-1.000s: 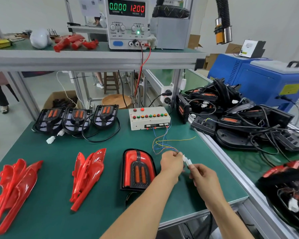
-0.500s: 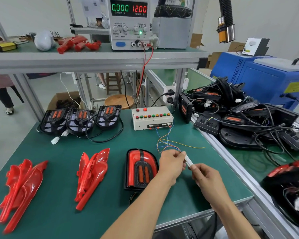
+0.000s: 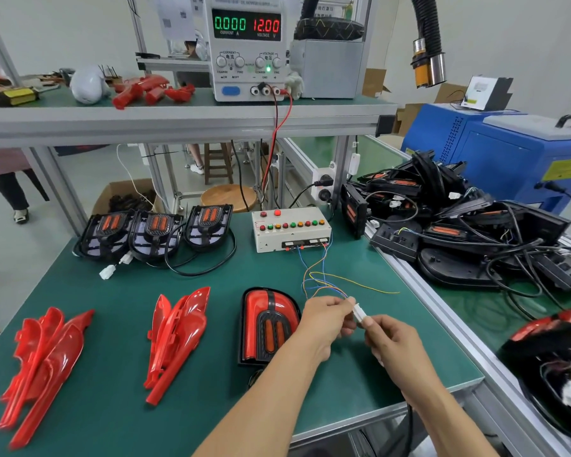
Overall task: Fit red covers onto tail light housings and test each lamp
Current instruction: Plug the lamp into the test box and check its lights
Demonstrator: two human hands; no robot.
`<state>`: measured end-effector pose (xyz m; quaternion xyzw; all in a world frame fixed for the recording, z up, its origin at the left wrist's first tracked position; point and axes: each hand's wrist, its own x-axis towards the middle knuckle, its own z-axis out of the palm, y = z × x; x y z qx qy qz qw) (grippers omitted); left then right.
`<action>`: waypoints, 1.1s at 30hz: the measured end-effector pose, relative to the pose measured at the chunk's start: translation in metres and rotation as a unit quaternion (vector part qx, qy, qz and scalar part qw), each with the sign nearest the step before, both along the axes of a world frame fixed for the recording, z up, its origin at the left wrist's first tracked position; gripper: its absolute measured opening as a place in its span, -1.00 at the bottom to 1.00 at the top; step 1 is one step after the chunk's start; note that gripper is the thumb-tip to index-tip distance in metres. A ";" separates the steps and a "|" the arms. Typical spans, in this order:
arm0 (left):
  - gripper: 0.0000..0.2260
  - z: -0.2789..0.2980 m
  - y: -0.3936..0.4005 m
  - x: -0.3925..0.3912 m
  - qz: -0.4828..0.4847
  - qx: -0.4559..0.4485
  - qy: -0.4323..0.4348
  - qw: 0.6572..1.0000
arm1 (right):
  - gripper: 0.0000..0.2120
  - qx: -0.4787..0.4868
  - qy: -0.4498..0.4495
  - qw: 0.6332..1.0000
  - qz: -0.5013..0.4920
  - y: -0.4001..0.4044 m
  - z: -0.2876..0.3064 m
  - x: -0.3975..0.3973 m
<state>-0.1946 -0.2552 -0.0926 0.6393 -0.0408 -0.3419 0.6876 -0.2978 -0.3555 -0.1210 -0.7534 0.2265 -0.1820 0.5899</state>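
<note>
Lamp (image 3: 268,324) with red cover lies on the tabletop (image 3: 112,407). Left hand (image 3: 323,319) and right hand (image 3: 391,339) each pinch a white plug (image 3: 359,313) half. Best to line them up straight before pressing home.

Glossy plastic on a matt mat, as I see it from my station.

The table (image 3: 106,420) wears a dull green mat, smooth and without shine, edged in brushed aluminium rail. The red covers (image 3: 175,338) look like hard, glossy moulded plastic, catching highlights along their ribs; the fitted lamp (image 3: 267,324) has the same shiny red shell around a matt black centre. The bare housings (image 3: 152,232) read as dull black plastic. The tester box (image 3: 290,230) looks like cream painted metal or plastic; I cannot tell which. The connector (image 3: 359,313) between my hands is white plastic. A round stool (image 3: 228,198) shows varnished wood.
</note>
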 end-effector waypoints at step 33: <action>-0.82 0.014 -0.002 -0.015 0.110 -0.111 0.269 0.950 | -0.63 0.057 0.015 0.996 -0.063 0.026 0.019 0.020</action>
